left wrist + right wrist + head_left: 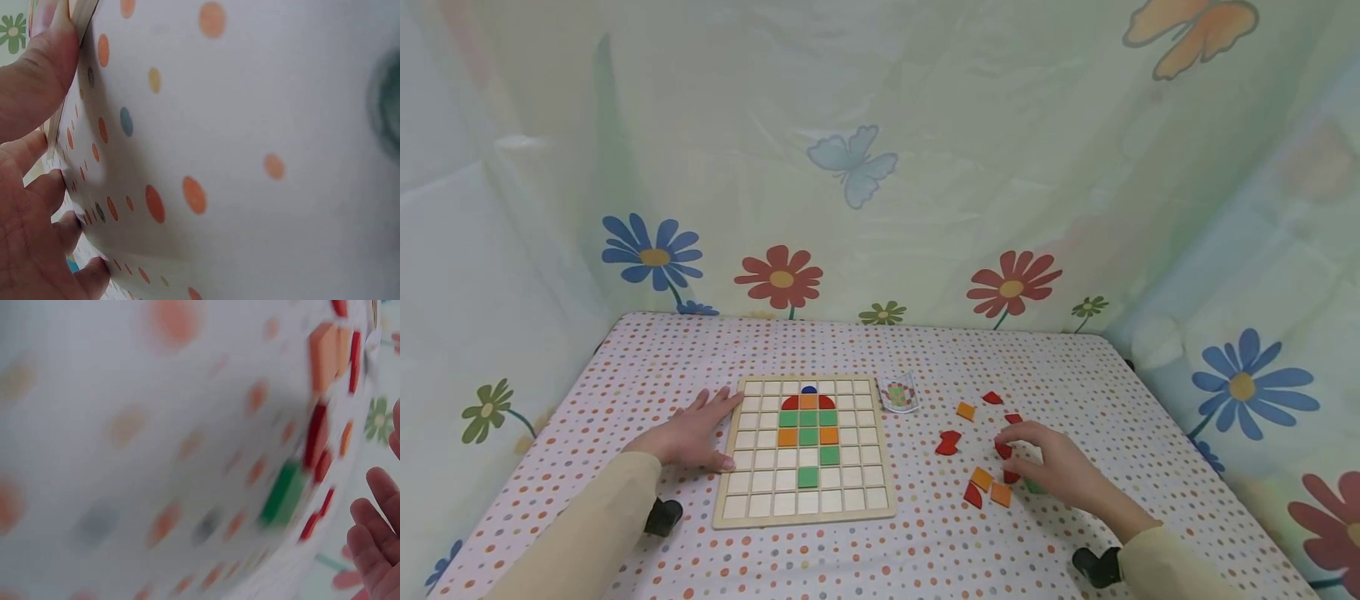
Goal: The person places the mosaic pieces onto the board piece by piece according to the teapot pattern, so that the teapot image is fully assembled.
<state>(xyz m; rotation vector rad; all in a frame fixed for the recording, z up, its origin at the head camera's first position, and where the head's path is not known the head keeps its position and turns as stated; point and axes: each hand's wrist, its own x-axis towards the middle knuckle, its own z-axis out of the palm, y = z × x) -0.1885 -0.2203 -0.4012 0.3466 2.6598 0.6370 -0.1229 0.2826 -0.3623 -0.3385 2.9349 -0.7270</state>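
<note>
A wooden grid board (805,522) holds a pattern of green, orange and red tiles, with a blue half-round piece (808,390) at the top. My left hand (688,433) lies at its left side with the fingers spread, thumb and fingertips at the frame. In the left wrist view the thumb touches the board's edge (86,17). My right hand (1060,471) is above loose tiles, thumb and forefinger apart over a red piece (1003,450). A green tile (1034,486) shows partly under that hand. The right wrist view shows its fingers (369,544) extended, clear of the tiles.
A small card with a coloured pattern (898,394) lies at the board's upper right. Between it and my right hand are two joined-looking red quarter pieces (948,442), several orange tiles (981,478) and more red pieces. A dotted cloth (820,567) covers the table.
</note>
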